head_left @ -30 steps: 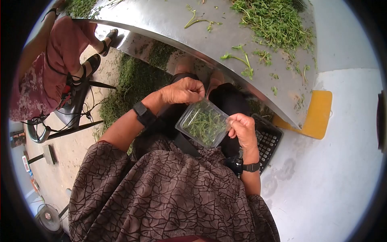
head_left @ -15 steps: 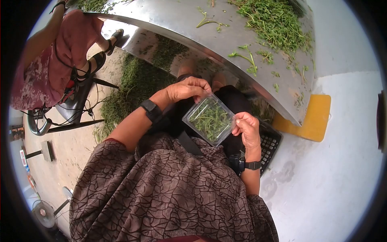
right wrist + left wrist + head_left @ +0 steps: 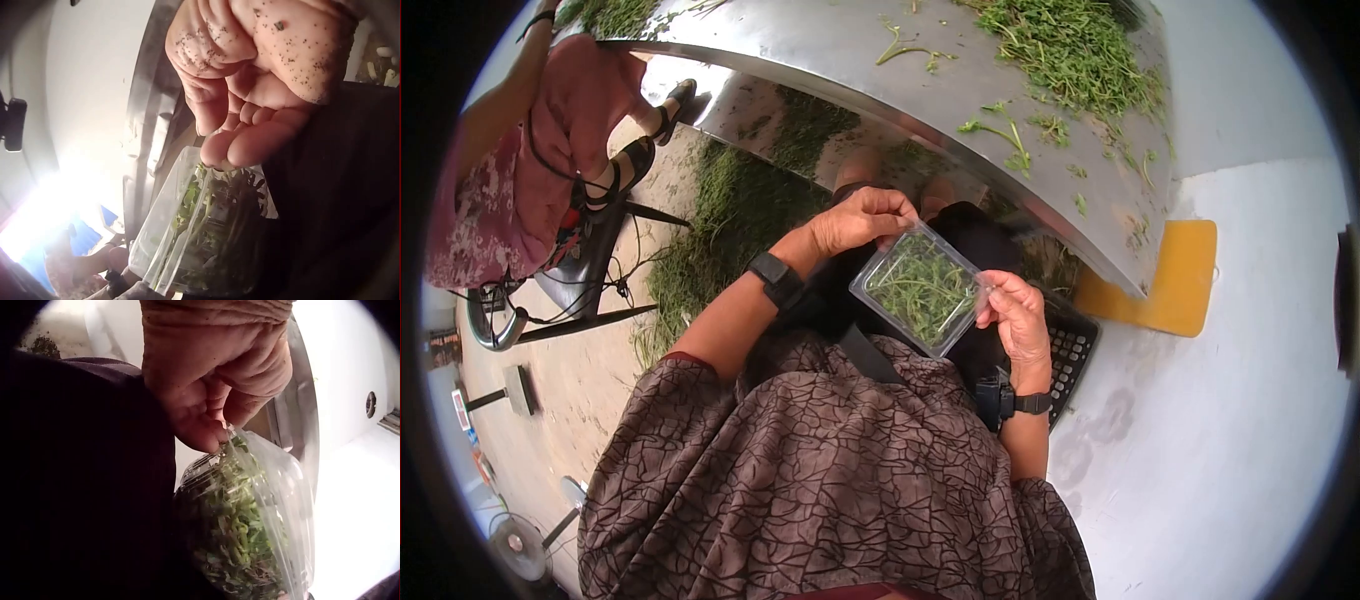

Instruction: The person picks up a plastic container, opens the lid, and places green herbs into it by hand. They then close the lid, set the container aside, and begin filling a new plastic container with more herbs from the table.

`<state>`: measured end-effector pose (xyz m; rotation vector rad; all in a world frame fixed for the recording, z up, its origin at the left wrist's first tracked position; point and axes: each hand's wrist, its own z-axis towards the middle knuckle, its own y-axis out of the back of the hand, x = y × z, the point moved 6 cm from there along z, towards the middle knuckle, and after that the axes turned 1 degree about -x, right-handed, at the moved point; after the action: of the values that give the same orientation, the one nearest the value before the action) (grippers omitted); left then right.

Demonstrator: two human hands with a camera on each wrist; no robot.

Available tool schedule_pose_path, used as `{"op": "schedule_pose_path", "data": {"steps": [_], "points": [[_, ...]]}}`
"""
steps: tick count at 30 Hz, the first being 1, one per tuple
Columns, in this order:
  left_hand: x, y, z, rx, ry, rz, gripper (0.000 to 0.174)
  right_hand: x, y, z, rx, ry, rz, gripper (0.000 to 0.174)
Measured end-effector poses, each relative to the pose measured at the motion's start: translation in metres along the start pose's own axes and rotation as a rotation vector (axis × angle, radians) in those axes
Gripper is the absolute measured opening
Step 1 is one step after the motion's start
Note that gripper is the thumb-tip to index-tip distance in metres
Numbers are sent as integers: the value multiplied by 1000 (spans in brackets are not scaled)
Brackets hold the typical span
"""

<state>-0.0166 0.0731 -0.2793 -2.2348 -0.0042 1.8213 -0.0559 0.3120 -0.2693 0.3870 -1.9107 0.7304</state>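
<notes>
A clear plastic clamshell box (image 3: 918, 290), lid down over green leafy sprigs, hangs tilted between both hands above the lap. Its far left corner is pinched by my left hand (image 3: 862, 220), thumb against fingers. At the right corner my right hand (image 3: 1018, 315) grips the rim with thumb and curled fingers. In the left wrist view the left hand (image 3: 215, 369) pinches the box edge, with the packed sprigs (image 3: 240, 531) showing through the plastic. Dark specks dot the right palm (image 3: 269, 62) in the right wrist view, where fingertips meet the box (image 3: 206, 231).
A steel table (image 3: 820, 45) curves ahead, bearing a heap of greens (image 3: 1070, 60) and loose sprigs. Cut greens (image 3: 720, 215) lie on the floor. A black crate (image 3: 1072, 355) and yellow board (image 3: 1175, 280) stand right. Another person's legs and a chair (image 3: 580, 280) are left.
The box and both hands have shifted slightly right in the head view, and the box has turned a little. Both hands keep hold of its corners throughout.
</notes>
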Motion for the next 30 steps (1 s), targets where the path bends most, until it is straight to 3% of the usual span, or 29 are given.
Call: {"op": "schedule_pose_path", "data": {"steps": [13, 20, 30], "points": [[0, 1, -2, -45, 22, 22, 18, 58, -43, -17, 18, 87, -153, 36], [2, 7, -6, -62, 45, -13, 17, 61, -58, -19, 8, -19, -222, 33], [0, 5, -6, -77, -1, -63, 17, 59, -61, -18, 49, -6, -162, 31]]}}
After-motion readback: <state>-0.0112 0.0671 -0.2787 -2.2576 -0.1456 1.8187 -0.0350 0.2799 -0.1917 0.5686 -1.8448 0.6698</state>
